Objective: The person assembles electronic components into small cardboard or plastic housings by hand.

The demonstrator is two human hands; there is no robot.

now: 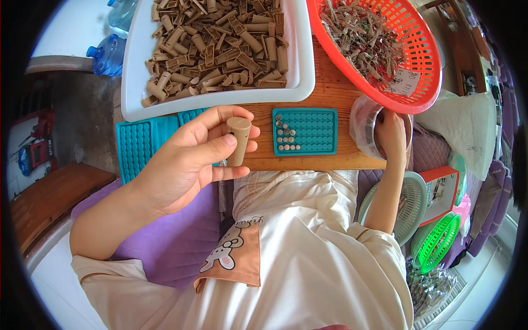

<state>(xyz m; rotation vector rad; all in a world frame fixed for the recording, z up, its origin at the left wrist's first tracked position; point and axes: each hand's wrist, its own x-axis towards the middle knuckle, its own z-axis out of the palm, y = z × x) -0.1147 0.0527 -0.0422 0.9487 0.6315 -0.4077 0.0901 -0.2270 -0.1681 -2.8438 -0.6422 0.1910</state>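
Note:
My left hand (190,157) is raised close to the camera and holds a tan plastic tube (238,140) upright between thumb and fingers. My right hand (390,135) reaches into a round metal bowl lined with a clear plastic bag (363,124) at the right end of the wooden board (324,91); its fingertips are hidden inside. Between the hands lies a teal grid tray (305,131) with several small metal pieces set in its left columns.
A white tray (300,66) full of tan tubes sits at the back. A red basket (423,60) of small metal parts stands at the back right. More teal grid trays (137,146) lie at the left. Blue water bottles (107,55), green and white baskets (434,242) surround me.

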